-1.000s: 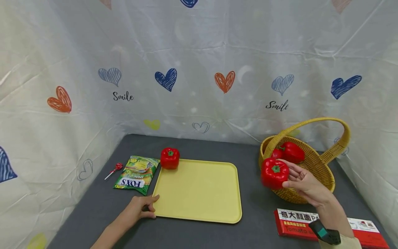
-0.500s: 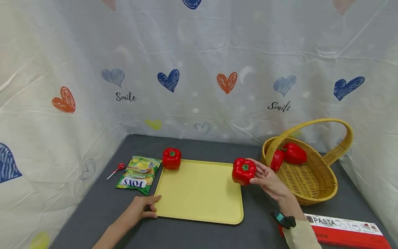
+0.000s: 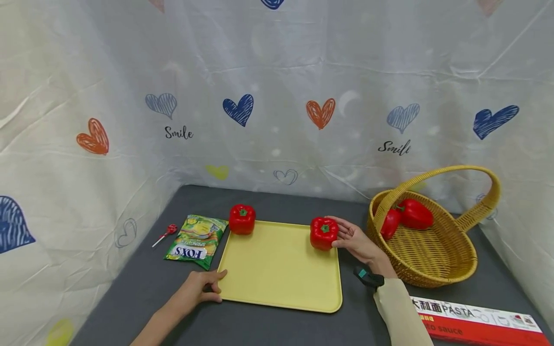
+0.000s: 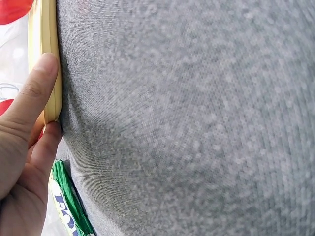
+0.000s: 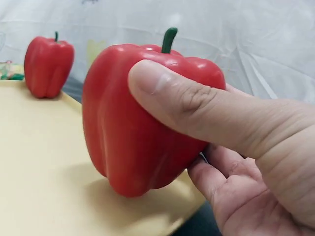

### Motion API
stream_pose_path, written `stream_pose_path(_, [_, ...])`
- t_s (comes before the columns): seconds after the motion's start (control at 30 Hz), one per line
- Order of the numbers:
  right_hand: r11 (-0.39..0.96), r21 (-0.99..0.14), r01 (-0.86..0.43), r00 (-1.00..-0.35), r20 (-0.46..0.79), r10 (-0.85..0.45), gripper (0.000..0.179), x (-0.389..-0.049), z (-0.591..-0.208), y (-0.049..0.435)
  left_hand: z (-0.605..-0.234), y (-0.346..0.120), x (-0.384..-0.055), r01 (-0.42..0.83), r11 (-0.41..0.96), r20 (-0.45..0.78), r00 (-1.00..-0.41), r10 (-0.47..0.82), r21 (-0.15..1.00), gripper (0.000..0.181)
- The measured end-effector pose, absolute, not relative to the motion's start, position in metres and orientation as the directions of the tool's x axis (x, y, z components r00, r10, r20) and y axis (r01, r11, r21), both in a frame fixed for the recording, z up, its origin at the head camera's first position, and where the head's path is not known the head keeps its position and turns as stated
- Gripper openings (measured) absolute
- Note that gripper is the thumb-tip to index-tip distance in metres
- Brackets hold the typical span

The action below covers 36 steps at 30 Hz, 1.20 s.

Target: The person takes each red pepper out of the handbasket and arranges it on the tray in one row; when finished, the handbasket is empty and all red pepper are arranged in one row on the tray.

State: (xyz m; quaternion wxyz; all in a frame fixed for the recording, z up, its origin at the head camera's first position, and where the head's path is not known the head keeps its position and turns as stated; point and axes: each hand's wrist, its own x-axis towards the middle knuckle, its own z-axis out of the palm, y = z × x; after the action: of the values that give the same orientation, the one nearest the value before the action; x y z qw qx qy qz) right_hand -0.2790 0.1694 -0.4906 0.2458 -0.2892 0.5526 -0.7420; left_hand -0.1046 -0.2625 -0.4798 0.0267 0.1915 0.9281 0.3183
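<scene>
My right hand [image 3: 358,244] holds a red bell pepper [image 3: 323,234] between thumb and fingers at the yellow tray's [image 3: 277,271] far right corner. In the right wrist view the thumb lies across the side of this slightly tilted pepper [image 5: 115,118]; a shadow falls beneath it, and I cannot tell whether its base touches the tray. My left hand [image 3: 198,289] grips the near left corner of the tray. The left wrist view has the thumb [image 4: 42,73] along the tray rim [image 4: 53,34]. Another red bell pepper [image 3: 242,219] stands upright at the far left corner.
A yellow wicker basket [image 3: 426,254] with an arched handle stands at the right, with red peppers [image 3: 414,214] inside. In front of it lies a red and white pasta box [image 3: 480,319]. Left of the tray are a green Fox's packet [image 3: 196,240] and a lollipop [image 3: 170,229].
My right hand has carried the bell pepper leftward from the basket to the tray's far right corner and lowered it. My left hand has stayed at the tray corner.
</scene>
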Motion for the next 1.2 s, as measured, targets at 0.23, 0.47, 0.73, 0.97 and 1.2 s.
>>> stream_pose_path(0.23, [-0.265,-0.962,0.06,-0.686,0.153,-0.712,0.069,-0.294,-0.49,0.146,-0.481,-0.263,-0.104,0.355,0.704,0.09,-0.918,0.385,0.614,0.018])
stream_pose_path(0.47, [-0.214,-0.973,0.086,-0.696,0.095,-0.712,0.07,-0.303,-0.489,0.115,-0.482,-0.263,-0.104,0.36,0.702,0.098,-0.918,0.385,0.615,0.019])
stream_pose_path(0.73, [-0.218,-0.959,0.182,-0.699,0.03,-0.714,0.068,-0.306,-0.484,0.081,-0.481,-0.263,-0.104,0.356,0.69,0.091,-0.917,0.389,0.63,0.057])
stream_pose_path(0.97, [-0.155,-0.977,0.146,-0.715,0.004,-0.7,0.067,-0.31,-0.479,0.049,-0.481,-0.264,-0.105,0.349,0.706,0.089,-0.922,0.378,0.617,0.033])
stream_pose_path(1.2, [-0.119,-0.983,0.142,-0.725,-0.021,-0.689,0.067,-0.312,-0.479,0.026,-0.484,-0.263,-0.105,0.357,0.705,0.099,-0.92,0.38,0.613,0.018])
